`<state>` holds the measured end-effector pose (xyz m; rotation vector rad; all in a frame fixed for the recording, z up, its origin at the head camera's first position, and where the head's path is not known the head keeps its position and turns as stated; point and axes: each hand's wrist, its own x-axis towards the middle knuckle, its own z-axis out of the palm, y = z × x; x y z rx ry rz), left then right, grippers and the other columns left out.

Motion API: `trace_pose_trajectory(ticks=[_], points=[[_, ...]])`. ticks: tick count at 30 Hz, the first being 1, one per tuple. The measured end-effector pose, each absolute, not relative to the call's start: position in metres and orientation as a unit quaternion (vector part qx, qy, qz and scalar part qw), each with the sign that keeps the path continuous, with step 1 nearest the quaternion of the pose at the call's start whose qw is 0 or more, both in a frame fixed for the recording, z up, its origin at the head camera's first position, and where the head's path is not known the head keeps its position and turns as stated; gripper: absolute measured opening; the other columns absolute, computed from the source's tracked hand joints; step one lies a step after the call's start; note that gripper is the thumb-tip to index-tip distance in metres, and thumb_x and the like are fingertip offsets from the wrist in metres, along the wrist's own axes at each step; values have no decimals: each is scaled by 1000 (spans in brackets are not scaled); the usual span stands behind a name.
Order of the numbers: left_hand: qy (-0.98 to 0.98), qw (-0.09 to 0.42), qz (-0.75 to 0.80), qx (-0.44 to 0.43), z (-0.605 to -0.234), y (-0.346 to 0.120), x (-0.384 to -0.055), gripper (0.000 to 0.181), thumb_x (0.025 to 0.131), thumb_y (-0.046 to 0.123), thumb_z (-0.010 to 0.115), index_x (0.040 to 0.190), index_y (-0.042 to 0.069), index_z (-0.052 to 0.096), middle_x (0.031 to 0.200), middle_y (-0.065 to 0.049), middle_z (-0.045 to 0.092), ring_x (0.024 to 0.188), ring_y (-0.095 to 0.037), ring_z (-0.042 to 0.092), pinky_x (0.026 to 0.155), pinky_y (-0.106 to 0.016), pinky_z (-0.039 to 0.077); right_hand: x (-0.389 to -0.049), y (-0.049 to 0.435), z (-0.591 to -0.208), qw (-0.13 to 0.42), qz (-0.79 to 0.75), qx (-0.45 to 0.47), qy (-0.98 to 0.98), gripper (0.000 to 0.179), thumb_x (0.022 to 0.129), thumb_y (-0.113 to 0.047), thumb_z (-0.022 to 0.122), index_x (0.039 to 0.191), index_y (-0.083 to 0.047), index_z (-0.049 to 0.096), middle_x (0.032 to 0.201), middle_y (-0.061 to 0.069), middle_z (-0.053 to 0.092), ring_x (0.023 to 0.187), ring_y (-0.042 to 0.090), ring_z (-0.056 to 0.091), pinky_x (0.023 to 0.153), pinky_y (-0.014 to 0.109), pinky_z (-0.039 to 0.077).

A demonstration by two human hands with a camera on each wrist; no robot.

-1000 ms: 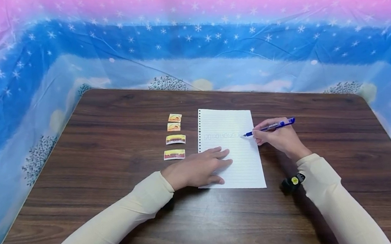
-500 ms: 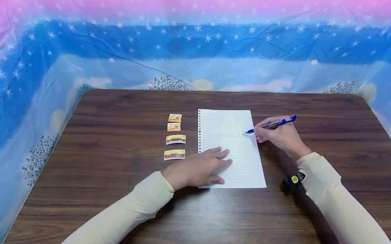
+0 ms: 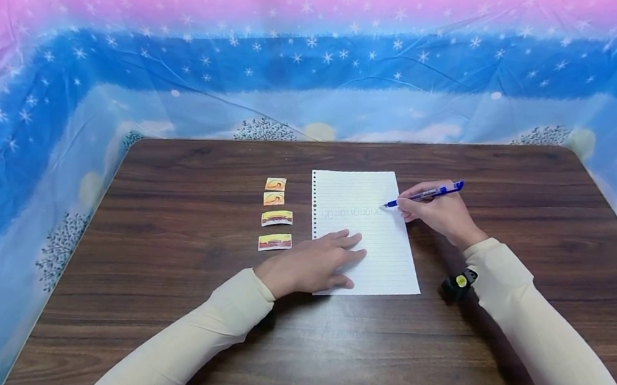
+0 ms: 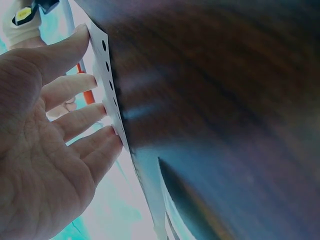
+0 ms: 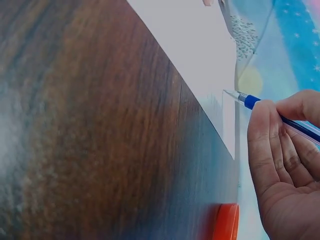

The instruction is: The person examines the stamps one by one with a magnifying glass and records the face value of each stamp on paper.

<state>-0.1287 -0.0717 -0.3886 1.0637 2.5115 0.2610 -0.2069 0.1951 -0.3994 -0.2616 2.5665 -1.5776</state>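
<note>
A white lined sheet with punched holes (image 3: 357, 265) lies on the dark wooden table (image 3: 175, 303). My left hand (image 3: 315, 261) rests on its lower left part, fingers spread and fairly straight. Between thumb and fingers my right hand (image 3: 440, 214) pinches a blue pen (image 3: 425, 194). The pen's tip is at the right end of a faint row of handwriting (image 3: 351, 214). In the right wrist view the pen (image 5: 251, 102) slants toward the paper (image 5: 200, 55), tip close to it. The left wrist view shows the left fingertips along the holed edge of the sheet (image 4: 100, 55).
Left of the sheet, two small orange picture cards (image 3: 276, 184) and two wider yellow-and-red ones (image 3: 275, 242) form a column. A black wrist device (image 3: 458, 284) hangs under the right wrist. A rounded orange-red object (image 5: 227, 222) shows low in the right wrist view. Snowflake-patterned cloth (image 3: 310, 62) surrounds the table.
The right hand with the pen has shifted slightly away and to the left, its tip moving a little up the sheet. The left hand stays on the paper.
</note>
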Motion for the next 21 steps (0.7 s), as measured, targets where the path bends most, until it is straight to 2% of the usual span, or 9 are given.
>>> trace_pose_trajectory(ticks=[9,15,18,21], points=[[895,190,108,388,-389,-73,-127,63,99,37,66,154,14,45,164,-10,28,153,-29,19,122,-37,23,-198,201,-390,2,-559,-110,822,25,91,-17,78,105,4,76,91,25,74,73,36,72,66,32,60],[896,191,110,387,-389,-72,-127,63,99,36,66,154,13,45,164,-11,28,154,-29,19,122,-37,22,-187,208,-383,-15,-568,-92,818,28,94,-16,74,109,7,74,94,24,74,77,31,75,73,29,60],[897,193,106,384,-388,-72,-127,63,99,37,66,154,14,45,165,-10,27,154,-28,18,122,-36,23,-183,211,-382,-31,-574,-94,813,23,93,-12,75,105,8,72,90,21,75,73,27,74,68,30,60],[898,193,104,382,-388,-72,-127,63,99,37,66,154,13,45,165,-10,27,154,-28,18,122,-36,22,-180,212,-382,-53,-572,-93,813,23,91,-12,78,101,7,73,85,12,75,67,25,73,63,28,59]])
